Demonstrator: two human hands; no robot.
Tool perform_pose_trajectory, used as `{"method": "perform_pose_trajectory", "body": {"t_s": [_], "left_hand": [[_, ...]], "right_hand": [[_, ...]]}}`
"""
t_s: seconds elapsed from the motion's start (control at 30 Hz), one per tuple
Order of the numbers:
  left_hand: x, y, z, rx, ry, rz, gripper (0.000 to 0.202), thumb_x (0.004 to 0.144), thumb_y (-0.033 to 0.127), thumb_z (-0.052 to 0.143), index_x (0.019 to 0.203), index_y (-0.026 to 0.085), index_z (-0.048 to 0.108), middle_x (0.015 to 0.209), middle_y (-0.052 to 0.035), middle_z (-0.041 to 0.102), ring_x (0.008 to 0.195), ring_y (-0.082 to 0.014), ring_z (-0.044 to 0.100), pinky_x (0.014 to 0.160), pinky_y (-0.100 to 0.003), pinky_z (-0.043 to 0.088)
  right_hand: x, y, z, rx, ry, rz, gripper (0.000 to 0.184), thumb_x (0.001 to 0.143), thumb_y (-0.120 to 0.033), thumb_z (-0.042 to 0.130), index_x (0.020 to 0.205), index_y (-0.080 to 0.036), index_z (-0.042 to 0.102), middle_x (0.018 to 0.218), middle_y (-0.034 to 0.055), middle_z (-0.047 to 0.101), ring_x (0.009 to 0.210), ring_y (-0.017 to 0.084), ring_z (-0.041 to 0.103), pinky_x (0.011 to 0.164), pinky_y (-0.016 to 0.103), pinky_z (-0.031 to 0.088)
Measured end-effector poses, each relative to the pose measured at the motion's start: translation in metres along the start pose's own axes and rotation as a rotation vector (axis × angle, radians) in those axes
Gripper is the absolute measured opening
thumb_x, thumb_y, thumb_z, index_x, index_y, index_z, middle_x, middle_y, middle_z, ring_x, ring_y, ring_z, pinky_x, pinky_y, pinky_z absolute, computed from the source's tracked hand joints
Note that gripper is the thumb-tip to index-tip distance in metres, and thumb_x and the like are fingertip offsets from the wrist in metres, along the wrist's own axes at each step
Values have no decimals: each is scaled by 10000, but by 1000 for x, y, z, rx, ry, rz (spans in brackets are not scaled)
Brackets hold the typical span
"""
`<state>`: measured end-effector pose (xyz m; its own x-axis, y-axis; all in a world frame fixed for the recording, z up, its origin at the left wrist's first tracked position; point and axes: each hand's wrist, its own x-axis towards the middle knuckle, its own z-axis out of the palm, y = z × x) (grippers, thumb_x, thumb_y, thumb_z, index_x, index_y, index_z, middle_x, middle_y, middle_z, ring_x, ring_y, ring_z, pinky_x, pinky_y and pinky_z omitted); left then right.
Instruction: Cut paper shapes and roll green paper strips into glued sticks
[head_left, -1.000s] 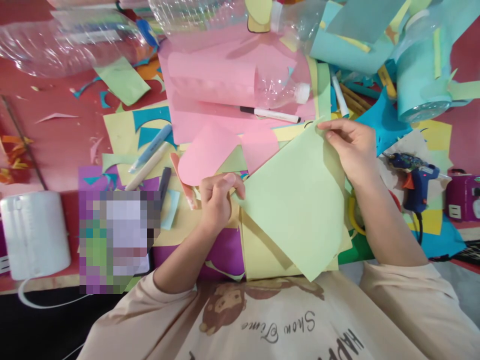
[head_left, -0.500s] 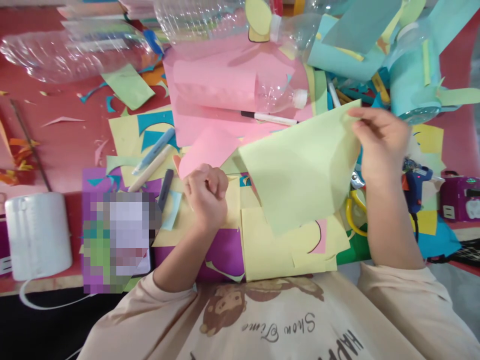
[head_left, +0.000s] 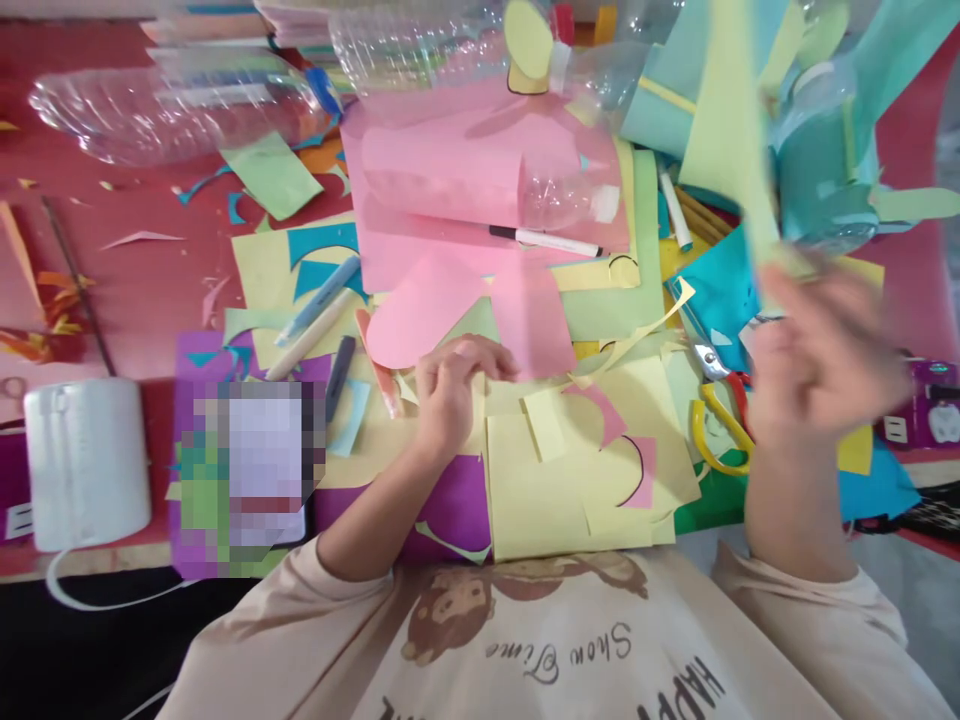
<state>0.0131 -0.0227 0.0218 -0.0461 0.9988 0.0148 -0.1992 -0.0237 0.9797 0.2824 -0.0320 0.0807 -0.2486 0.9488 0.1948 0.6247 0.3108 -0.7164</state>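
My right hand point(head_left: 829, 340), blurred by motion, is closed on a pale green paper sheet point(head_left: 724, 130). The sheet stands up nearly edge-on, in front of the blue-wrapped bottles at the back right. My left hand point(head_left: 457, 385) rests low over the papers with loosely bent fingers and nothing visible in them. Just beyond it lie a rounded pink paper piece point(head_left: 424, 312) and another pink paper piece point(head_left: 534, 318). Scissors point(head_left: 712, 400) with yellow and red handles lie left of my right hand. Pale yellow sheets point(head_left: 540, 510) with pink scraps are nearest my body.
A bottle wrapped in pink paper point(head_left: 442, 175) and a black-and-white marker point(head_left: 547, 240) lie ahead. Clear plastic bottles point(head_left: 180, 115) line the back. At left are a phone point(head_left: 266, 460), partly pixelated, and a white device point(head_left: 86, 465). A blue-wrapped bottle point(head_left: 825, 170) stands at right.
My right hand has carried the green sheet up and to the right, turning it edge-on and uncovering the scissors and pink scraps. My left hand has shifted right, its fingers loosened from a fist.
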Motion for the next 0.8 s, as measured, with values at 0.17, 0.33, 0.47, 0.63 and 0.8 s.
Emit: {"method": "perform_pose_trajectory", "body": {"t_s": [0.17,0.33,0.47,0.63,0.8], "left_hand": [[-4,-7,2,-109,-347,-145,473,876,518,493,1306,321,515,1408,-61,500,1177,-241,576,837,-363,558],[-1,-10,3,106,-186,-138,438,844,356,615,1273,293,551,1238,-47,616,1061,-193,633,799,-283,567],[0,-14,2,191,-130,-88,431,804,270,667,1226,222,593,1219,-63,630,1095,-216,624,836,-284,568],[-2,-16,3,93,-165,-42,485,836,305,640,1303,256,519,1293,-71,595,1145,-230,603,923,-339,535],[-2,-14,6,-10,-148,-12,682,802,320,681,1399,386,356,1389,-42,510,1217,-264,551,971,-405,498]], "right_hand": [[1,-23,50,-100,-151,-392,369,864,-146,516,1205,-266,592,1246,53,644,1163,245,593,953,461,523],[-1,-30,63,-14,-449,-413,195,877,-169,483,745,-194,625,1218,82,654,1111,224,610,922,419,531],[11,-24,59,52,-234,-92,164,906,-214,469,783,-204,577,1169,84,643,1043,196,619,857,373,531],[26,-3,75,116,75,132,336,895,-352,518,1204,-236,454,1221,91,551,1063,201,577,826,372,518],[24,6,81,269,1,236,440,888,-458,514,1265,-256,411,1107,68,592,1024,201,587,817,366,523]]}}
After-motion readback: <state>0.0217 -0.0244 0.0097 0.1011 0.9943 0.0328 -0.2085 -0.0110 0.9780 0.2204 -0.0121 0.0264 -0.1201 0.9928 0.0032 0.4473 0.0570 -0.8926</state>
